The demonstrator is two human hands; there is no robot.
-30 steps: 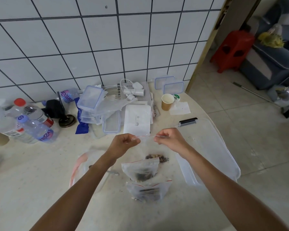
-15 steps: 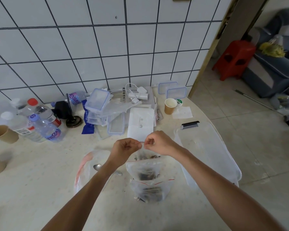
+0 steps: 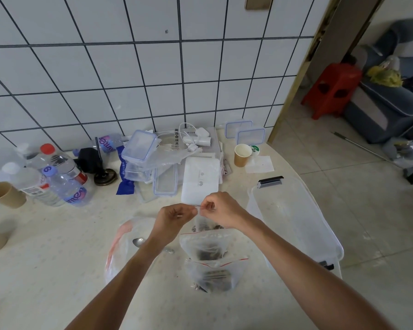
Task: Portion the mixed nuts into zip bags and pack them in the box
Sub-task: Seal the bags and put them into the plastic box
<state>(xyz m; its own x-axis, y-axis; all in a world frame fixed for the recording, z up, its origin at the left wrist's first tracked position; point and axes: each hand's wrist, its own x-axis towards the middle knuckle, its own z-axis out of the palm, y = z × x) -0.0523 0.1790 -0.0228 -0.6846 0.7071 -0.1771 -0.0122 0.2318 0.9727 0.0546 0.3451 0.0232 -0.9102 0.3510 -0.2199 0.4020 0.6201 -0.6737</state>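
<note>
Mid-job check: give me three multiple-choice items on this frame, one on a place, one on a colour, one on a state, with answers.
1. Where is the large clear storage box?
A. At the table's right edge
B. Against the tiled wall
C. On the floor

2. What colour is the zip strip on the filled zip bags near the person?
A. Blue
B. Red
C. Green

3. What are the two hands doing?
A. Resting flat on the table
B. Holding the spoon
C. Pinching the top of a zip bag

Answers:
1 A, it sits right of the right hand.
2 B, red lines cross both bag tops.
3 C, the left hand and right hand meet, fingers curled on the top edge of the held zip bag.
</note>
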